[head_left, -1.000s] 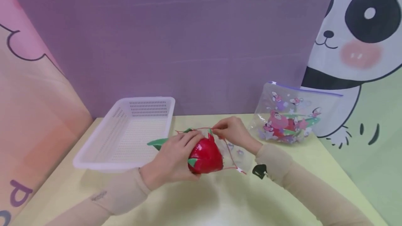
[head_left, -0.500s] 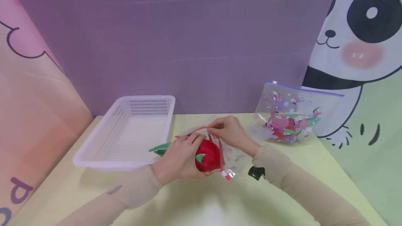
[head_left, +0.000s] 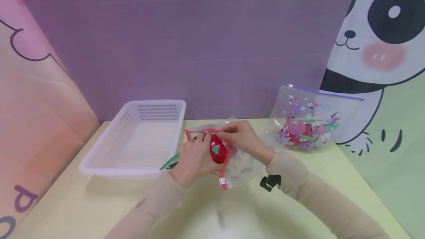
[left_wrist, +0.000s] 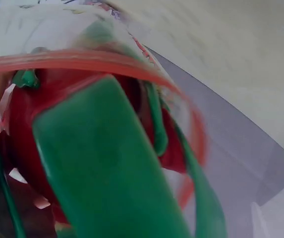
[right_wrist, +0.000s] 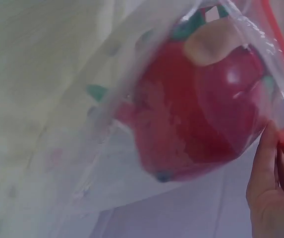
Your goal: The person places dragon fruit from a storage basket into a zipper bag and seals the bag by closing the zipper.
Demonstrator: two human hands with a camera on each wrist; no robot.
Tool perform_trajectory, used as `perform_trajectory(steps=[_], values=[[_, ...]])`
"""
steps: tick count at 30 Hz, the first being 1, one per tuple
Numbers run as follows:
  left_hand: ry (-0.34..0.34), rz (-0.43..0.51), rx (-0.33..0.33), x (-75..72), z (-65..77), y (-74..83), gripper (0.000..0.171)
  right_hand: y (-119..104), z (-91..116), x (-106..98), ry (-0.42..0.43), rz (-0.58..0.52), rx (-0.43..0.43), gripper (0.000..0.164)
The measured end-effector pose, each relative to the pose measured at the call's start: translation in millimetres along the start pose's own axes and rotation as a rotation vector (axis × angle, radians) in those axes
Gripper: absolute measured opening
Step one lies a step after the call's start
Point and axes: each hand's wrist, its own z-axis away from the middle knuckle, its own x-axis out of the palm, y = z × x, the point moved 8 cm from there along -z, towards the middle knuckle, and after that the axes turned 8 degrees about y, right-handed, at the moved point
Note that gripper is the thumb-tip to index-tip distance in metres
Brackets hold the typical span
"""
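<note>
Red fruit (head_left: 219, 155) is sitting partly inside a clear bag (head_left: 245, 169).
A wall (head_left: 49, 139) is showing a purple "d" (head_left: 27, 191); a white basket (head_left: 116, 172) is standing on the tabletop (head_left: 239, 213); the left hand (head_left: 196, 157) is gripping the fruit, partly hiding it; the right hand (head_left: 241, 138) is pinching the bag's red edge (head_left: 225, 163); in a purple-zipped bag (head_left: 323, 108), print is obscuring red-and-green items (head_left: 308, 131).
</note>
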Motion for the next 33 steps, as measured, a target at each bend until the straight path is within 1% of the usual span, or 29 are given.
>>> perform_trajectory(steps=[2,4,5,7,8,10,12,14,16,19,22,25,27,29,31,33], values=[[-0.060,-0.044,0.002,8.0,-3.1,1.9,0.074,-5.2,0.4,0.4,-0.006,-0.008,-0.042,0.019],[-0.135,-0.075,0.010,17.1,-4.2,3.9,0.065,-11.8,0.2,-1.9,0.010,0.009,-0.114,0.018],[-0.175,-0.079,0.013,21.5,-4.0,4.6,0.064,-14.7,-0.1,-3.6,0.024,0.020,-0.152,0.017],[-0.233,-0.090,0.015,28.0,-2.2,4.7,0.063,-19.9,-0.4,-7.7,0.056,0.048,-0.221,0.015],[-0.249,-0.094,0.020,29.8,-1.0,4.6,0.064,-21.5,-0.7,-10.1,0.078,0.071,-0.247,0.014],[-0.258,-0.094,0.031,31.2,1.0,4.3,0.065,-23.3,-0.8,-12.7,0.099,0.104,-0.283,0.013],[-0.250,-0.087,0.044,30.7,2.7,4.0,0.065,-24.3,-0.6,-13.7,0.108,0.126,-0.305,0.012],[-0.258,-0.068,0.056,30.5,4.8,4.0,0.064,-24.8,-0.1,-13.9,0.109,0.139,-0.317,0.012],[-0.269,-0.023,0.064,29.9,6.7,4.4,0.062,-25.2,0.6,-14.1,0.111,0.148,-0.323,0.012],[-0.291,0.036,0.057,28.1,9.2,3.8,0.059,-26.3,1.4,-15.2,0.118,0.150,-0.328,0.012],[-0.313,0.097,0.048,23.7,11.8,4.0,0.054,-27.1,1.8,-15.9,0.114,0.150,-0.336,0.012],[-0.331,0.151,0.057,17.9,15.2,5.3,0.049,-29.0,1.9,-16.3,0.108,0.149,-0.348,0.012],[-0.327,0.203,0.074,13.3,17.2,5.6,0.045,-31.7,2.9,-17.0,0.115,0.159,-0.387,0.012],[-0.318,0.273,0.091,7.1,19.2,4.4,0.042,-35.4,5.3,-17.9,0.130,0.180,-0.444,0.011],[-0.304,0.384,0.089,-0.6,21.2,0.1,0.038,-38.8,8.5,-18.2,0.147,0.207,-0.511,0.010],[-0.261,0.490,0.107,-10.6,22.9,-6.4,0.033,-41.7,11.7,-18.2,0.161,0.230,-0.569,0.010]])
